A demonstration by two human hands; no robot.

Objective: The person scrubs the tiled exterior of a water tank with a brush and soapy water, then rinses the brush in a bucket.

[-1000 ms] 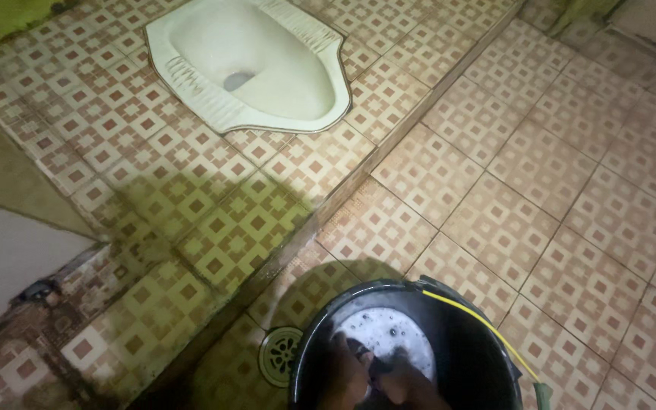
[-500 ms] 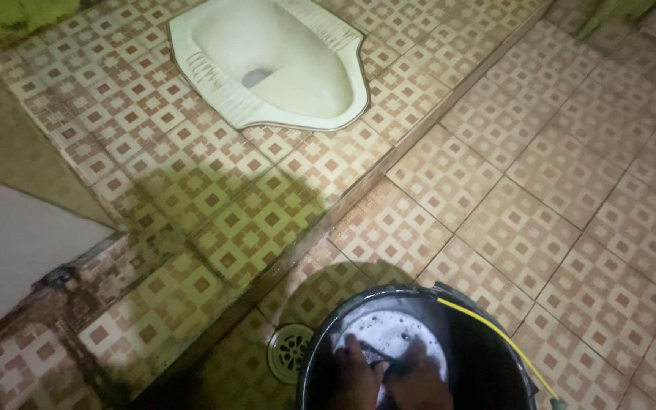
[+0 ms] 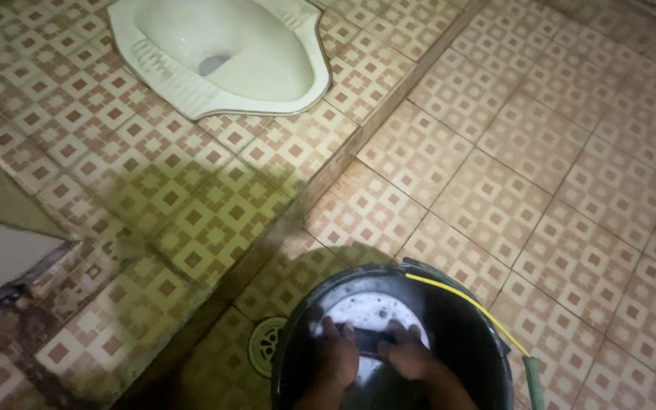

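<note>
Down inside the black bucket (image 3: 465,342), your left hand (image 3: 335,353) and right hand (image 3: 408,357) both close their fingers on a dark cloth (image 3: 370,339) over soapy water. Keep the cloth low, squeeze evenly. Bucket holds foamy water; floor drain (image 3: 266,345) sits just beside

bucket (image 3: 465,334) btm cut off by frame edge, dark item (image 3: 368,339) betw hands unclear, squat toilet (image 3: 222,53) top cropped

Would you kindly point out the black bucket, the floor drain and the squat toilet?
black bucket (image 3: 471,334): head view, inner right wall.
floor drain (image 3: 265,345): head view, visible grate left of the bucket.
squat toilet (image 3: 263,57): head view, pale basin.
</note>
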